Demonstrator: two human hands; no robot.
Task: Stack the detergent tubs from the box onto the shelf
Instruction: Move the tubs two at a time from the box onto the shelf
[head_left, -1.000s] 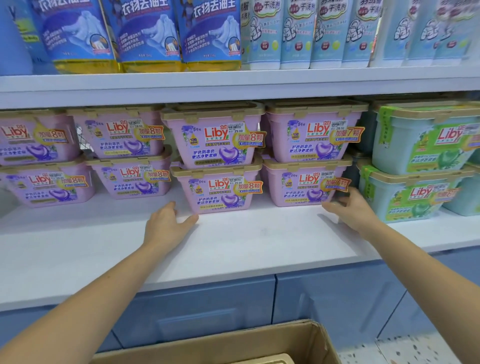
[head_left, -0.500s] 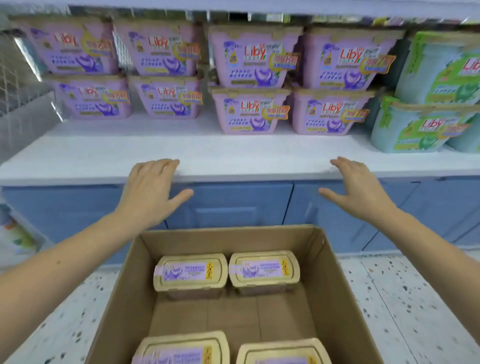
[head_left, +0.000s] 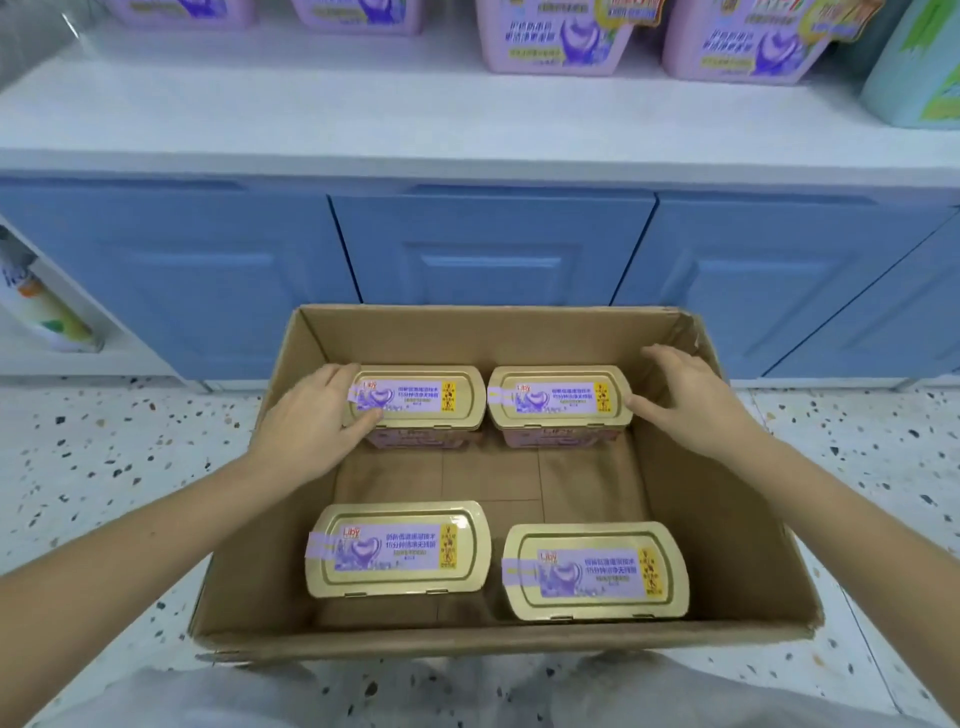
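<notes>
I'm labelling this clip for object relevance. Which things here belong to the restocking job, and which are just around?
Job:
- four tubs in the box: far left, far right, near left, near right
- box
- shelf
- left hand, right hand

Just around:
- blue cabinets
- green tub
- bottle at left

Speckled terrazzo floor (head_left: 104, 467), blue cabinets (head_left: 488, 249)

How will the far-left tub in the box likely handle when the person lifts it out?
The far-left tub looks like rigid moulded plastic with a clipped lid, so it should hold its shape. Its low, wide form makes tipping or rolling unlikely. The smooth lid may be slippery, and the left hand already wraps its end, thumb on top, for a side grip.
</notes>
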